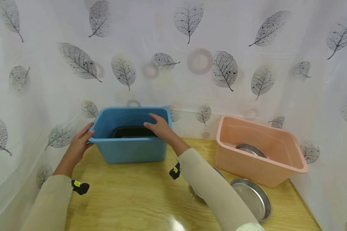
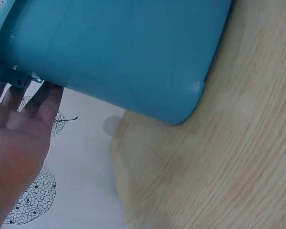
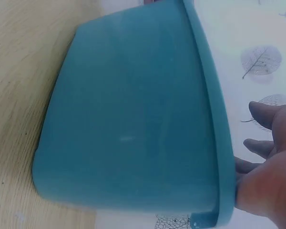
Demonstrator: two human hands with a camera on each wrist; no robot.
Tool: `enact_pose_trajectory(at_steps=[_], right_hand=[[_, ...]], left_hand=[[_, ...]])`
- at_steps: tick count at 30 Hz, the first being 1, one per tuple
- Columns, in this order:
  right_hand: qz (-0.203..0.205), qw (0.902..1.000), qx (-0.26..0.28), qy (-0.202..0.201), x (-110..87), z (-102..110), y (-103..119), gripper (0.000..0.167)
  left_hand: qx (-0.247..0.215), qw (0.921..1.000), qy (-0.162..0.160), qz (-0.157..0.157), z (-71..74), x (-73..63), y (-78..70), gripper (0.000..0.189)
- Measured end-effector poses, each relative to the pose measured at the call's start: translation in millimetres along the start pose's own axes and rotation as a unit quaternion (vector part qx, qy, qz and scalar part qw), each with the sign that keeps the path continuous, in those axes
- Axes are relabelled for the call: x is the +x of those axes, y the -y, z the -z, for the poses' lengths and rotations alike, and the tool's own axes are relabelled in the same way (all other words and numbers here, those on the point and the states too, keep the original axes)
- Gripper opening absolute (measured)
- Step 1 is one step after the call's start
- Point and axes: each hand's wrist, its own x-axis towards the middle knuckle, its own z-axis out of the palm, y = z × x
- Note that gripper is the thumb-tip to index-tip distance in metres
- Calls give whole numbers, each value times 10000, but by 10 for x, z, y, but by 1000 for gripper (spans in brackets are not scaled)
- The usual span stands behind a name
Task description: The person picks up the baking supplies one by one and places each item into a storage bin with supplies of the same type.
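Observation:
A blue plastic bin (image 1: pixel 130 150) stands at the back left of the wooden table. Inside it lies a dark, rounded rectangular thing, perhaps a tray (image 1: pixel 133 132), partly hidden by the front wall. My left hand (image 1: pixel 78 146) holds the bin's left rim, with the fingers (image 2: pixel 50 102) reaching up under the lip in the left wrist view. Over the bin's right end is my right hand (image 1: pixel 162 129), its fingers spread and nothing held. In the right wrist view this hand lies close against the rim (image 3: pixel 214 114).
A pink bin (image 1: pixel 254 168) at the right holds a round metal pan (image 1: pixel 251 149). Before it on the table (image 1: pixel 118 199) lies another round pan (image 1: pixel 253 199); further metalware (image 1: pixel 218 171) is partly covered by my right sleeve. A leaf-print curtain (image 1: pixel 173 86) surrounds the table.

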Motion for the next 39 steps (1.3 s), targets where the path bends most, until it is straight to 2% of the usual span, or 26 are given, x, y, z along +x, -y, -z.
enact_pose_trajectory(at_steps=[7, 13, 17, 24, 27, 30, 35, 39], right_hand=[[206, 9982, 535, 160, -270, 136, 14, 63], [203, 9980, 598, 74, -447, 281, -39, 61], [325, 9968, 725, 26, -577, 391, -109, 62], [427, 9937, 1013, -220, -775, 574, -267, 63], [463, 9935, 935, -464, -872, 679, -323, 64], [460, 9913, 939, -801, -976, 811, -352, 64], [333, 9855, 1158, -1198, -1170, 1075, -345, 60], [241, 9808, 1382, -1357, -1334, 1285, -387, 59]], left_hand=[[283, 9995, -112, -72, 0, 6, 6, 69], [875, 9948, -362, -371, -42, -103, -62, 68], [1247, 9879, -707, -593, -74, -194, -112, 65], [1540, 9737, -1383, -956, -137, -357, -200, 54], [1531, 9714, -1441, -1105, -233, -420, -263, 51], [1485, 9659, -1403, -1593, -383, -481, -336, 47], [1441, 9435, -1389, -2640, -686, -574, -454, 41], [1124, 9417, -1117, -2968, -942, -629, -529, 42]])
